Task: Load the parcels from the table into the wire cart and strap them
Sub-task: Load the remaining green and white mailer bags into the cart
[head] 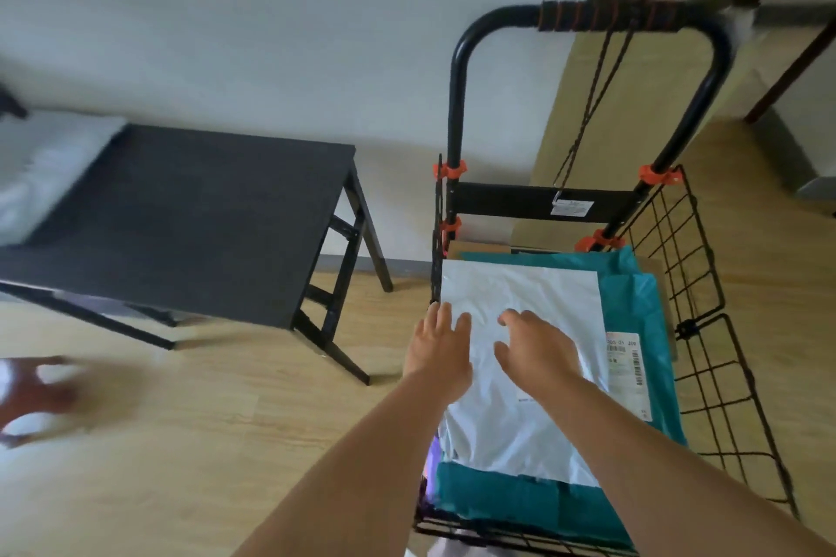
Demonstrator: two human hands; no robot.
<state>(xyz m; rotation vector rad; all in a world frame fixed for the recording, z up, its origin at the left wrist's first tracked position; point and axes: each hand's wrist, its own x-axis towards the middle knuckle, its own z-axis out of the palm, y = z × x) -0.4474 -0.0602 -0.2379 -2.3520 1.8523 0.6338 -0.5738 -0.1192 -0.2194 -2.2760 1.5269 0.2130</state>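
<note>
White parcel (543, 289) sits on top of the stack in the wire cart (692, 240), teal parcels (644, 303) showing beneath it along the right and near edges. Left hand (439, 344) is at the parcel's left edge by the cart's left wall, fingers straight and spread. Right hand (538, 348) is over the middle, fingers wide, loosely bent, gripping nothing. A dark cord (592, 95) hangs from the cart handle (606, 16). Black table (190, 213) stands left of the cart.

Right of centre, the left hand (436, 344) and right hand (538, 348) rest spread-fingered on a white parcel (520, 285) atop teal parcels (642, 298) in the wire cart (696, 240), the dark tabletop (190, 213) at left.
</note>
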